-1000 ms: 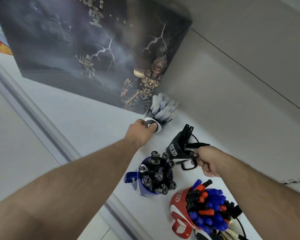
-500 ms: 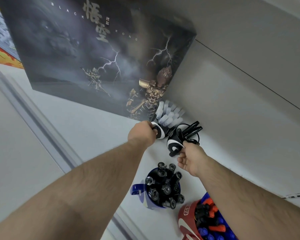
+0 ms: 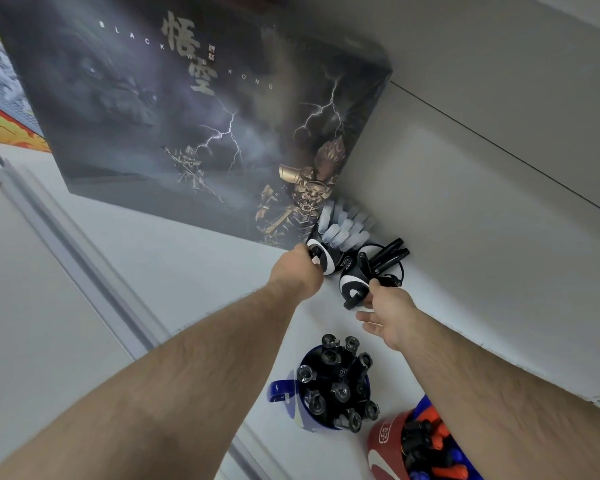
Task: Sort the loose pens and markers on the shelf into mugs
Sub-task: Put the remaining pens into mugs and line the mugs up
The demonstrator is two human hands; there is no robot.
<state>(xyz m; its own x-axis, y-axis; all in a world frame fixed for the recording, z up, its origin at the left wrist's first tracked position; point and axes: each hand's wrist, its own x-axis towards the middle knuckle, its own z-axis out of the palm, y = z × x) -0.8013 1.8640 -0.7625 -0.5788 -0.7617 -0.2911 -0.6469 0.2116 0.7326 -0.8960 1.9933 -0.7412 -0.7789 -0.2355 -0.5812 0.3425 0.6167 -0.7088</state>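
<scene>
At twelve o'clock on the shelf, the left hand grips a white-pen mug's handle; the right hand, fingers spread, touches the black-pen mug beside it.

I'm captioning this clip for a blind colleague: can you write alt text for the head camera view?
Two bare arms reach across a white shelf: the left hand grips the handle of a black-and-white mug of pale markers, and the right hand touches a second black-and-white mug holding black pens. Nearer stand a blue mug and a red mug, both full.
</scene>
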